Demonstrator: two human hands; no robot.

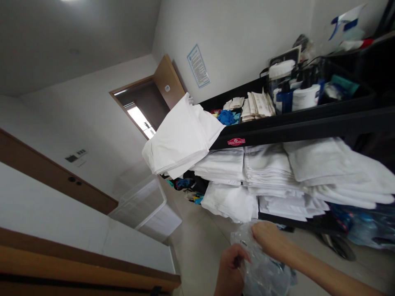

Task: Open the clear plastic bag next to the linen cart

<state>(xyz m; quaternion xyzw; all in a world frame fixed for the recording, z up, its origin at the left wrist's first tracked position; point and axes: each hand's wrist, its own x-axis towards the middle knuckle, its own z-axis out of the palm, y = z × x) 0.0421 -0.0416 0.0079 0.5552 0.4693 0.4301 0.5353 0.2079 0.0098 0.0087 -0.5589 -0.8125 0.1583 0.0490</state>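
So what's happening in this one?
A person has both hands on a clear plastic bag, the left hand and right hand each gripping part of it, low beside a black cart. Folded white cloths are stacked below the cart's top tray, and another white pile sits at its far end. Bottles and packets fill part of the tray.

There are two hands, one left hand (pixel 231 267) and one right hand (pixel 270 237), one clear plastic bag (pixel 265 273), one black cart (pixel 296 124), one red label (pixel 236 142), one wall notice (pixel 198 66), one open door (pixel 169 80), one trigger spray bottle (pixel 347 21), and at least six piles of folded white cloth (pixel 182 137).
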